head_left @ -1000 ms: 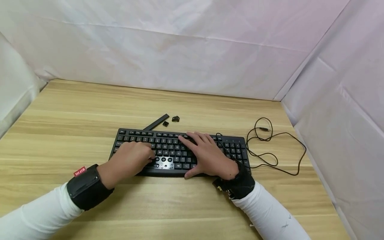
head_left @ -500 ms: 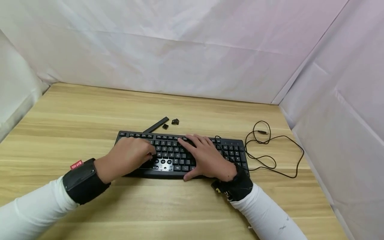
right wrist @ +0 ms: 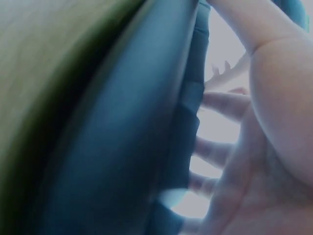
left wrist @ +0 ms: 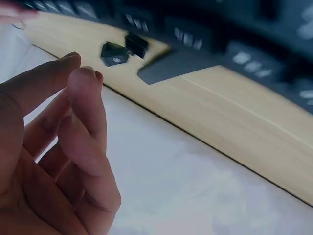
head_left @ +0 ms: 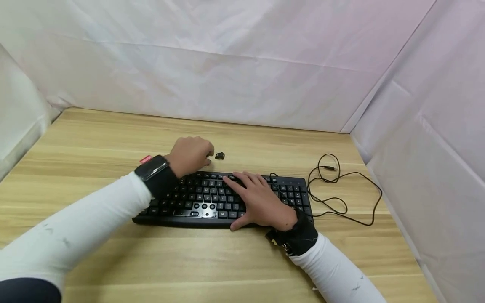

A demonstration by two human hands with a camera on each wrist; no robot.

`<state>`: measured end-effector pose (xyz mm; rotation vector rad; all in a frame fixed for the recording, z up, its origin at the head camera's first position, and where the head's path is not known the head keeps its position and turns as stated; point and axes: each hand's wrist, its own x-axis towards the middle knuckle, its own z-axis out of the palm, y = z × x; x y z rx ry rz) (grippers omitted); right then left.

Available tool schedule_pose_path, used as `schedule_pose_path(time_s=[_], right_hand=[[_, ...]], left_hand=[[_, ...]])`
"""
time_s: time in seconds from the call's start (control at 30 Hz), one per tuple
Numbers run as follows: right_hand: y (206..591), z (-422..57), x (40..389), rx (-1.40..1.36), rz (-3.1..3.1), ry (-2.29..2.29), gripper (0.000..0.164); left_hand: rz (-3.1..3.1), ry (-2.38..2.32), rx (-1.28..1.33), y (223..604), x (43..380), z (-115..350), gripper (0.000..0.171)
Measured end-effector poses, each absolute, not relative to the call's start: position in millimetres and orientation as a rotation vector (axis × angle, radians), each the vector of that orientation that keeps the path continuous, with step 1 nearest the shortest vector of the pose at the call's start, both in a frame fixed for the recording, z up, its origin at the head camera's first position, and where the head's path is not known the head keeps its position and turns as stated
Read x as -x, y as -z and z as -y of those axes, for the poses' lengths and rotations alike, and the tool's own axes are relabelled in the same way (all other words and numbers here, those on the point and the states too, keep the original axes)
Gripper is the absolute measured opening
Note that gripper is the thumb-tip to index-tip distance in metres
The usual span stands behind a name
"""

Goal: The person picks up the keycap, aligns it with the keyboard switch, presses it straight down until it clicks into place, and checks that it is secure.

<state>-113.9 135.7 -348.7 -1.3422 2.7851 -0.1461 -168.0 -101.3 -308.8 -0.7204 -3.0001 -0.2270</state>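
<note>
A black keyboard (head_left: 227, 195) lies on the wooden table, with a bare patch (head_left: 204, 207) near its front where round domes show. My right hand (head_left: 261, 202) rests spread over its keys, thumb at the front edge. My left hand (head_left: 191, 155) is above the far edge, fingers loosely bent, thumb and index apart with nothing visible between them. Just right of its fingertips lies a larger black keycap (head_left: 219, 155). In the left wrist view, a small square keycap (left wrist: 137, 45) and the long spacebar (left wrist: 178, 66) lie beyond the keyboard; my left hand hides them in the head view.
The keyboard's black cable (head_left: 373, 202) loops across the table at the right, its USB plug (head_left: 329, 168) inside one coil. White cloth walls (head_left: 212, 84) rise behind the table and along its sides.
My left hand has lifted off the left-middle keys and moved forward and right to the loose keycaps. The right hand stays on the keyboard.
</note>
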Motion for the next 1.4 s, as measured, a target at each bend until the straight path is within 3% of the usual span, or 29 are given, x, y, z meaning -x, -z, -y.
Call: schedule_pose_path(time_s=[0.23, 0.43, 0.53, 1.4], right_hand=[[347, -130, 111, 1.347, -2.783, 0.162, 0.121], [346, -127, 110, 1.366, -2.782, 0.141, 0.120], [346, -125, 109, 1.364, -2.782, 0.137, 0.120], [346, -125, 113, 1.388, -2.754, 0.143, 0.118]], left_hand=[[3.039, 0.209, 0.686, 320, 195, 94, 0.023], [3.070, 0.150, 0.651, 329, 206, 91, 0.007], [3.081, 0.142, 0.637, 328, 206, 89, 0.015], [2.998, 0.146, 0.732, 326, 195, 88, 0.026]])
